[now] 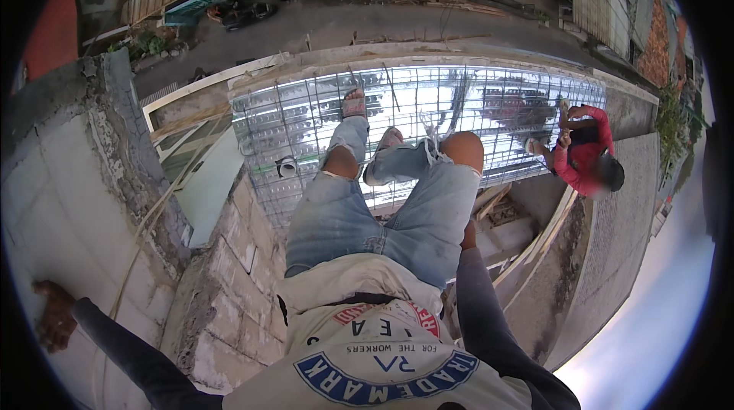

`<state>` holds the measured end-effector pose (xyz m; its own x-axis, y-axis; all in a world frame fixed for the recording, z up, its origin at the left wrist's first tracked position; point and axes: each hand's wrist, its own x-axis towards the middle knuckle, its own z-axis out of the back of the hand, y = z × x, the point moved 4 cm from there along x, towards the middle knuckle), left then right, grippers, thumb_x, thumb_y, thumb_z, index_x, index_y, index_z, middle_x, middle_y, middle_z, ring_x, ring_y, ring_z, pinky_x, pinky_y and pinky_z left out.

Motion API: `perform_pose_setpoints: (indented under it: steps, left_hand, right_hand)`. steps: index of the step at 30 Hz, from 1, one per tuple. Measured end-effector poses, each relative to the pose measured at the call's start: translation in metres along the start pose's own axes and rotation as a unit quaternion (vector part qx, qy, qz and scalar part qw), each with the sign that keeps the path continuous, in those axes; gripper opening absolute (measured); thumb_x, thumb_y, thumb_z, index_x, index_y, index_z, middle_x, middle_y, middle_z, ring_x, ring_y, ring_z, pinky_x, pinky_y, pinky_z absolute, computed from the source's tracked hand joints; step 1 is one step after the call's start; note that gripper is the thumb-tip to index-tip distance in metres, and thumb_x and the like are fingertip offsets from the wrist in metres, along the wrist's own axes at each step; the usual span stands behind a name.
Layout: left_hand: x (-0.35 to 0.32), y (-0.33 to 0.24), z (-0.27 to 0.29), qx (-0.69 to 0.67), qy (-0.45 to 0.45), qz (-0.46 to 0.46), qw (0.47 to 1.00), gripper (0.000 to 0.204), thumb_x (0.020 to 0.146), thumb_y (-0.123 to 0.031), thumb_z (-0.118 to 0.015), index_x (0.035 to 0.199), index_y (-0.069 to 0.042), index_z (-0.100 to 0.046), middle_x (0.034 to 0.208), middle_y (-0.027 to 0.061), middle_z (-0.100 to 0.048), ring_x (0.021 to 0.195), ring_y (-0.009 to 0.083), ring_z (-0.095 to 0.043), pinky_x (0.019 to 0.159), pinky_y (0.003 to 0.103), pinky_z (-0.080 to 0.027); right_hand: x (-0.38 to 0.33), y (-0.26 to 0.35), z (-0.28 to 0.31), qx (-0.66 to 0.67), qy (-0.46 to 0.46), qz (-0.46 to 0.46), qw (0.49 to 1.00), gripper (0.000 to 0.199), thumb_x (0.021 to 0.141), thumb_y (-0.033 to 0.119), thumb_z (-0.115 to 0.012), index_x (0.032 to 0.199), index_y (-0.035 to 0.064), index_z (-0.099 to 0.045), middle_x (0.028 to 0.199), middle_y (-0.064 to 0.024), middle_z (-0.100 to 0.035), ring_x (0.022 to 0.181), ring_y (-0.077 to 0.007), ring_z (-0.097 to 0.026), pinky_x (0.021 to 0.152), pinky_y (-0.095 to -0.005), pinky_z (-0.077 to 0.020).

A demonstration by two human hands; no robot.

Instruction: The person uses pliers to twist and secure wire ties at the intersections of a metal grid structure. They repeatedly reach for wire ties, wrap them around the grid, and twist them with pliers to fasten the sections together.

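Observation:
My left hand (55, 317) is out at the far left, against the pale plastered wall (69, 188), its fingers apart and holding nothing I can see. My right hand (468, 235) is down beside my right thigh, mostly hidden behind the jeans leg, so its fingers do not show. In front of me, my feet are on a steel rebar mesh (428, 92) laid over shiny corrugated metal decking (294, 108). A short white pipe end (287, 168) pokes up through the mesh left of my knee.
A co-worker in a red top (592, 146) crouches at the mesh's right end. A rough block wall (229, 287) rises at the left. Beyond the decking's far concrete edge (367, 52), a street with a parked motorcycle (243, 14) lies far below. Wooden boards (547, 234) flank an opening at the right.

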<state>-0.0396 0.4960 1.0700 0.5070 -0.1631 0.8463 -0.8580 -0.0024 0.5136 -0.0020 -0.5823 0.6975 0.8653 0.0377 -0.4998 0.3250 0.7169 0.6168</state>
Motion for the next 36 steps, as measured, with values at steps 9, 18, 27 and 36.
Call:
perform_pose_setpoints:
  steps: [9, 18, 27, 36]
  left_hand:
    - [-0.007, 0.015, -0.009, 0.039, -0.034, -0.011, 0.999, 0.111, 0.081, -0.094, -0.043, 0.132, 0.005, -0.046, 0.137, 0.0335, -0.048, 0.121, 0.058, -0.048, 0.091, 0.066, -0.04]
    - [-0.001, 0.011, 0.0, 0.018, -0.037, -0.013, 0.999, 0.118, 0.084, -0.094, -0.038, 0.144, 0.007, -0.035, 0.141, 0.0369, -0.043, 0.124, 0.0594, -0.046, 0.094, 0.067, -0.038]
    - [-0.001, -0.003, 0.023, 0.015, 0.075, 0.013, 0.997, 0.124, 0.089, -0.089, -0.037, 0.168, 0.003, -0.01, 0.168, 0.0351, -0.02, 0.148, 0.0598, -0.027, 0.111, 0.066, -0.028]
    - [0.01, -0.021, 0.026, 0.018, 0.124, 0.033, 0.992, 0.123, 0.091, -0.087, -0.036, 0.169, 0.001, -0.003, 0.173, 0.0326, -0.01, 0.155, 0.0577, -0.017, 0.116, 0.065, -0.023]
  right_hand:
    - [0.0, -0.049, -0.031, -0.04, 0.065, -0.261, 0.962, 0.028, 0.092, 0.023, -0.068, 0.103, -0.0032, -0.072, 0.084, -0.0203, -0.075, 0.079, -0.0358, -0.075, 0.07, -0.0459, -0.0573]
    - [0.044, -0.036, -0.03, -0.031, 0.063, -0.281, 0.957, 0.029, 0.092, 0.024, -0.069, 0.105, -0.0027, -0.072, 0.086, -0.0192, -0.076, 0.082, -0.0362, -0.075, 0.072, -0.0464, -0.0573]
    - [0.05, -0.033, -0.028, -0.034, 0.065, -0.284, 0.956, 0.03, 0.092, 0.024, -0.07, 0.106, -0.0022, -0.073, 0.088, -0.0181, -0.077, 0.085, -0.0366, -0.075, 0.075, -0.047, -0.0572]
    - [0.019, -0.095, -0.04, -0.03, 0.058, -0.248, 0.967, 0.031, 0.092, 0.025, -0.071, 0.108, -0.0017, -0.074, 0.09, -0.017, -0.078, 0.088, -0.0371, -0.075, 0.077, -0.0476, -0.0571]
